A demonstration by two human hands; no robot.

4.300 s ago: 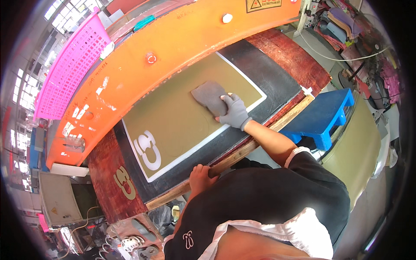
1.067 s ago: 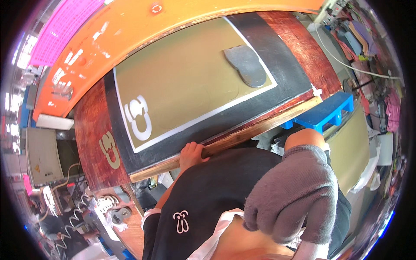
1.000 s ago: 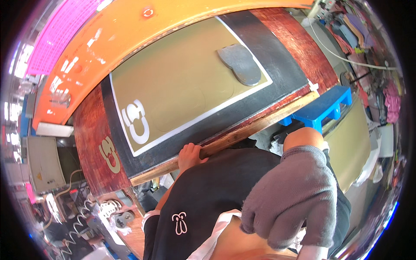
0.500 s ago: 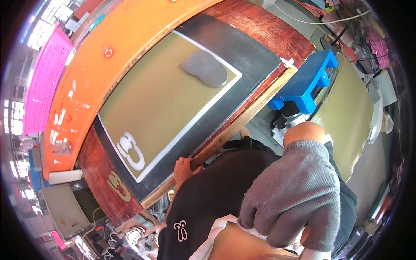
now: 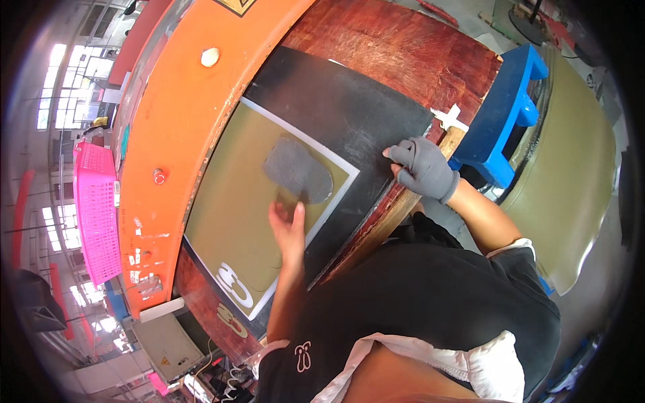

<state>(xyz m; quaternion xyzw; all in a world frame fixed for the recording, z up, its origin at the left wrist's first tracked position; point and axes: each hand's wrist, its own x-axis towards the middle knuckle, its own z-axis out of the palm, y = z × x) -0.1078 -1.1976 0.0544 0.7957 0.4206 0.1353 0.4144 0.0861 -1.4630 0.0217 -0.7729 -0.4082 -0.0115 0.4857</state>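
Note:
A flat grey sole-shaped piece [image 5: 299,173] lies on an olive sheet [image 5: 232,185] with a white border. My bare left hand [image 5: 289,232] hovers or rests at the piece's near edge, fingers spread; whether they touch it is hard to tell. The sheet lies on a black mat [image 5: 356,124]. Over the mat's right edge is my right hand [image 5: 424,168], in a grey glove with bare fingertips showing. Its thumb and forefinger are a little apart, and I see nothing between them.
An orange machine beam [image 5: 168,134] runs along the far left of the red wooden table [image 5: 396,40]. A pink basket [image 5: 97,215] stands beyond it. Right of the table are a blue plastic stand [image 5: 500,124] and a large olive sheet [image 5: 571,174]. A wooden strip [image 5: 396,215] edges the table.
My left hand has come from the table's front edge onto the olive sheet, near the grey piece. The gloved right hand has moved from near my body to the mat's right edge, and its fingers have uncurled.

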